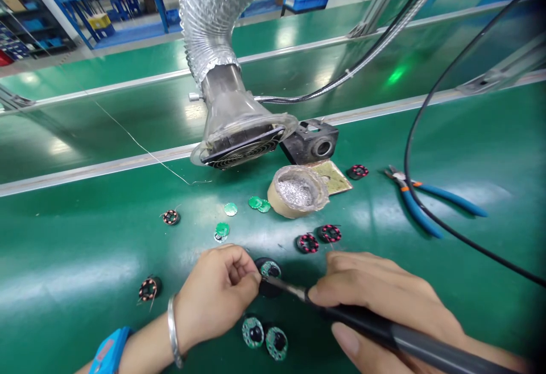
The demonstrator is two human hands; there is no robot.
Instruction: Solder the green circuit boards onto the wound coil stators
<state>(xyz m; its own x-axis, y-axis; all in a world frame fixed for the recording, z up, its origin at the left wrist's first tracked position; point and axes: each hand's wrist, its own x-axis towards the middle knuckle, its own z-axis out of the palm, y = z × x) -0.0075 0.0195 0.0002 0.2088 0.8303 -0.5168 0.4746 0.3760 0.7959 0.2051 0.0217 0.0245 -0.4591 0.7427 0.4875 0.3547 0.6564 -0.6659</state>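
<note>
My right hand [384,300] holds a black soldering iron [362,318], its metal tip reaching left to a round part with a green circuit board [269,270]. At that part's left edge, my left hand [222,286] has thumb and forefinger pinched together; whatever lies between them is too small to make out. Just below are two more round parts with green boards, one at the left [253,332] and one at the right [277,342]. Above my right hand sit two red-and-black wound coils [307,243] [330,233].
A round tub [281,197] of silvery material stands beyond my hands, under a fume extractor [243,135]. Blue-handled pliers [416,209] and a black cable [408,152] lie at the right. Small green discs [231,209] and copper coils [149,289] are further left.
</note>
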